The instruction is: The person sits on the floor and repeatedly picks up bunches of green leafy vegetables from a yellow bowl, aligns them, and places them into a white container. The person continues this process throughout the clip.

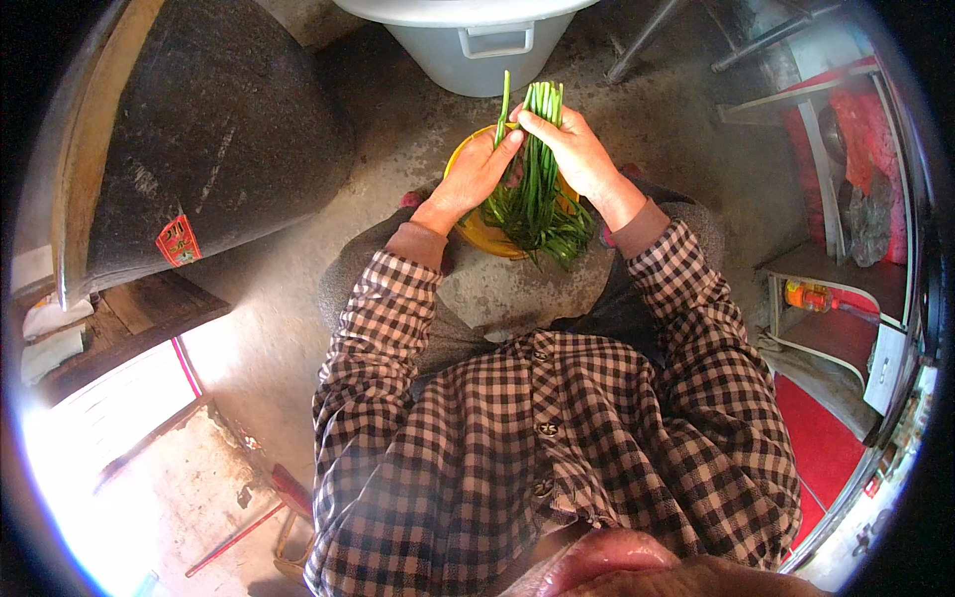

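A bunch of long green leafy stalks, like garlic chives (539, 172), hangs from my right hand (578, 145), its pale cut ends up and its leaf tips drooping down. My left hand (477, 170) grips a separate green stalk (503, 108) that stands upright just left of the bunch. The fingertips of both hands nearly meet near the stalk ends. Under my hands a yellow basin (477, 237) rests between my legs, partly hidden by the leaves and my left hand. What lies inside the basin is mostly covered.
Beyond the basin stands a large pale plastic tub (448, 56) with a handle. A big dark curved thing with a wooden edge (97, 134) is at left, above a wooden bench (142, 310). Metal legs (645, 41) rise at upper right. Shelves (828, 276) holding a bottle line the right side.
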### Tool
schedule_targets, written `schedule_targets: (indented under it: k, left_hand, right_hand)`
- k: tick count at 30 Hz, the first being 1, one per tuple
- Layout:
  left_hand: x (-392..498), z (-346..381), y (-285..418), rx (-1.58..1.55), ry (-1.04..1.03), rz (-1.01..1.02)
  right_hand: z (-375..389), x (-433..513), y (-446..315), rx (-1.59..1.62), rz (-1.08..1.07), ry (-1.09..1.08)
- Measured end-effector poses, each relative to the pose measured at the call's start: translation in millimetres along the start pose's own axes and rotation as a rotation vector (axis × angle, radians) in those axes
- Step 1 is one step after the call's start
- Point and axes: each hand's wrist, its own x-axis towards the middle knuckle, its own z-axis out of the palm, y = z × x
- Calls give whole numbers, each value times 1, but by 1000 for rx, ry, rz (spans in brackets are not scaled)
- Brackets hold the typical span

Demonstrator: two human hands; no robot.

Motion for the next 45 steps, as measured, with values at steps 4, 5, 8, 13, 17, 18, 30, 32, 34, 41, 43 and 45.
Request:
schedule_targets:
  k: [4, 5, 8, 13, 17, 18, 30, 32, 34, 41, 43, 45]
  left_hand:
    - [-1, -2, -3, 192, 31, 57]
    - [-1, -3, -4, 214, 13, 41]
    - [-2, -6, -9, 250, -53, 19]
    - [-5, -7, -23, 269, -182, 8]
    - [-4, -9, -27, 300, -181, 4]
    - [-5, -9, -27, 293, -184, -12]
    - [-7, -7, -14, 338, -179, -27]
    - [-8, -7, -12, 334, -170, -30]
    - [-8, -7, -10, 295, -155, -21]
    - [-6, -6, -1, 256, -156, -34]
    - [-7, -5, 2, 216, -106, 20]
    - [-8, -5, 3, 183, -111, -10]
  right_hand:
    - [0, 1, 0, 18, -28, 42]
    - [0, 0, 0, 47, -31, 32]
    - [1, 0, -3, 47, -54, 17]
    - [1, -2, -5, 79, -24, -60]
    - [0, -2, -2, 53, 22, -90]
    - [-1, -2, -1, 41, 28, -92]
    - [-2, -2, 2, -62, -10, -62]
    - [-2, -2, 1, -79, 19, -26]
    - [-2, -3, 1, -95, 17, -7]
    - [-2, -2, 1, -87, 8, 23]
    - [-1, -2, 0, -94, -3, 35]
    - [-1, -2, 0, -120, -35, 56]
